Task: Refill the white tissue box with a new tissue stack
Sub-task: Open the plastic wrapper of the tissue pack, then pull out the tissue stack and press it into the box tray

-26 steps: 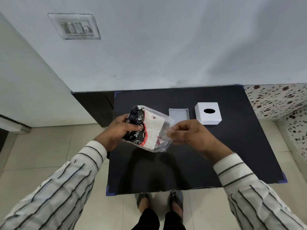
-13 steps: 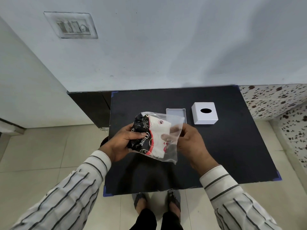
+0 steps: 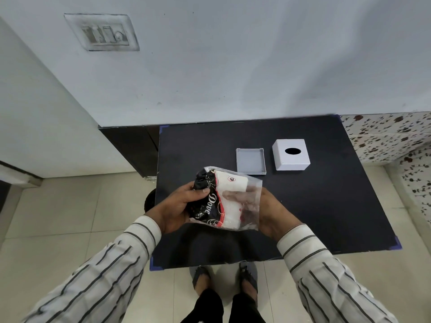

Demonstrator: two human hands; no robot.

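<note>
So the new tissue stack [image 3: 231,201] sits inside its clear plastic wrapper [image 3: 250,206], held up over the near-middle of the black desk [image 3: 326,206], not in the box yet. The left hand [image 3: 179,206] is clamped around the crumpled black printed end of the pack, thumb pressed on top. The right hand [image 3: 268,208] cups the loose clear end from behind, fingers showing through the plastic and pinching it. My guess is one hand anchors the pack while the other works the open end so the stack can slide out.

The white tissue box [image 3: 291,157] is on the far right part of the desk, oval slot facing up. Just left of it, slightly apart, lies its shallow grey base tray [image 3: 250,160], open side up, probably set there ready for the stack.

Nothing sits between the hands and the tray, so the wrapper looks like the only real obstacle.
</note>
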